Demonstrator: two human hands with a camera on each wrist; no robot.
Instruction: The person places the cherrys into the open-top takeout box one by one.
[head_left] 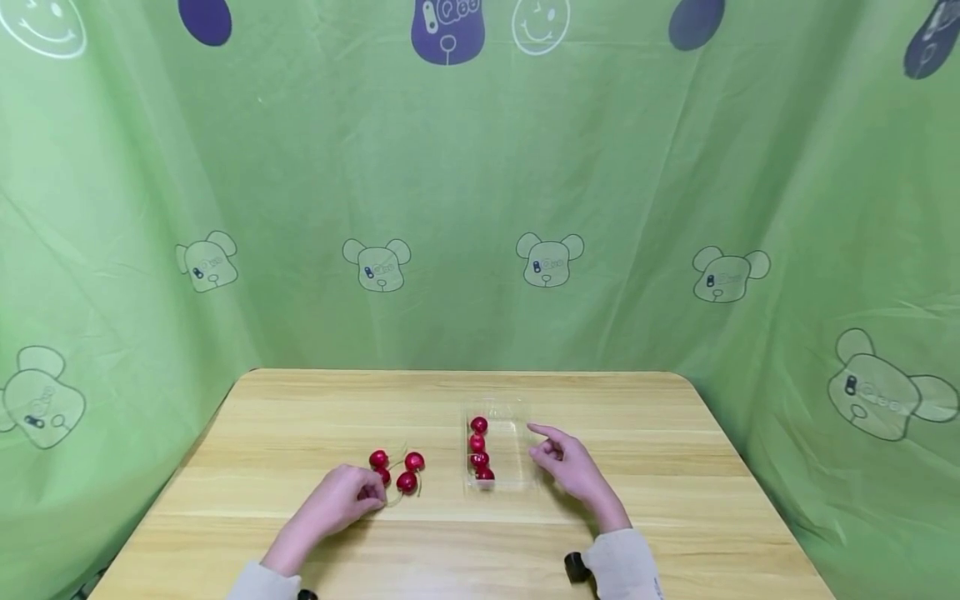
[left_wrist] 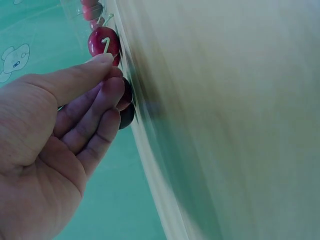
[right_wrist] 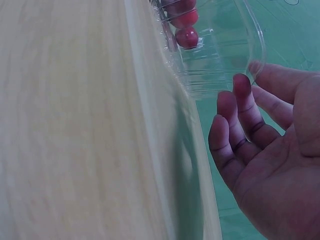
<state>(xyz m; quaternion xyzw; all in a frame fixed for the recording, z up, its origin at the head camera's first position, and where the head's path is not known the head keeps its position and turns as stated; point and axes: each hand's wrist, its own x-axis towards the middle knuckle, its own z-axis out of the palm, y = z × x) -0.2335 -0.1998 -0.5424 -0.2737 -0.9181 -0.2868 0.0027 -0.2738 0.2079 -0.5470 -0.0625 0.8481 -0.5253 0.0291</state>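
Red loose cherries (head_left: 397, 471) in small cluster on wooden table (head_left: 300, 417), left of clear plastic tray (head_left: 517, 450); my left hand (head_left: 341, 498) at cluster, fingers curled, pinching one cherry; my right hand (head_left: 570, 467) just beside tray's right edge, fingers relaxed, holding nothing; four cherries in tray (head_left: 478, 450), in row

1. Four glossy red cherries (head_left: 480, 450) lie in a row inside the container.
2. Four loose red cherries with pale stems (head_left: 396, 470) lie on the table.
3. One clear plastic rectangular container (head_left: 516, 446).
4. One light wooden table (head_left: 675, 467).
5. Two bare hands.
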